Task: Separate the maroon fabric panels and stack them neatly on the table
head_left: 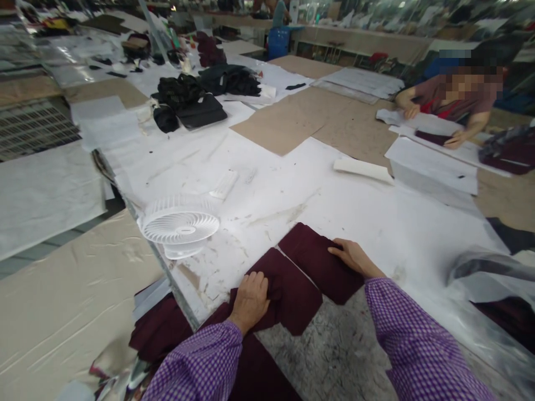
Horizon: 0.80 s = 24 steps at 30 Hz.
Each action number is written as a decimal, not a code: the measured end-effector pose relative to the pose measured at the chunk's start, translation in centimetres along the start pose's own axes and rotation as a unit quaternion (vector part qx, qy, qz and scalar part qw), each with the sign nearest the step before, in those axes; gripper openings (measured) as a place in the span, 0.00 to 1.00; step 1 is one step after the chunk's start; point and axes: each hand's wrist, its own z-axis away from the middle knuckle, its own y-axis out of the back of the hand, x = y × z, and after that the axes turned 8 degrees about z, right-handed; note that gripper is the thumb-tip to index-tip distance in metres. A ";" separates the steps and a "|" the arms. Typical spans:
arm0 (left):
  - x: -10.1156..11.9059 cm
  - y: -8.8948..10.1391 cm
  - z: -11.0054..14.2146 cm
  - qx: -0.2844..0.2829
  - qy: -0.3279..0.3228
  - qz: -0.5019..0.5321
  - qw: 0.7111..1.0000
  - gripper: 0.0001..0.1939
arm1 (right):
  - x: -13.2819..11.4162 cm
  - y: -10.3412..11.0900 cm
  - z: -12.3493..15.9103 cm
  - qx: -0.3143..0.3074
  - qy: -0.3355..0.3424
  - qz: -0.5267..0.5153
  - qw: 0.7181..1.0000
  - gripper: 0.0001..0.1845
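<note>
Two maroon fabric pieces lie side by side at the near edge of a white-covered table. My left hand point(251, 298) is closed on the left fabric piece point(298, 298), its fingers curled into bunched cloth. At the upper right edge of the right fabric piece point(320, 262), my right hand point(355, 257) holds the cloth between thumb and fingers. A narrow gap separates the two pieces. More maroon cloth point(259, 370) hangs below my left forearm, and a folded maroon stack point(161, 328) lies to its left.
A white fan point(179, 228) stands on the table point(267, 189) at left. Black garments point(188, 103) are piled farther back. Brown cardboard sheets point(288, 122) cover the middle. At right are clear plastic point(480, 278) over dark cloth and a person point(455, 106) handling white sheets.
</note>
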 end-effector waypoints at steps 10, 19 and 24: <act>-0.2 -0.2 -0.2 -0.011 0.004 0.003 1.000 0.16 | 0.3 -0.1 -2.2 -0.029 0.010 0.057 0.998 0.12; -0.1 0.0 -0.1 -0.011 0.001 -0.006 1.000 0.14 | 0.1 -0.3 -2.7 -0.035 0.003 0.088 0.995 0.11; -0.2 -0.1 -0.2 -0.011 0.000 -0.014 1.000 0.14 | 0.2 -0.9 -2.6 -0.017 -0.009 0.105 0.994 0.13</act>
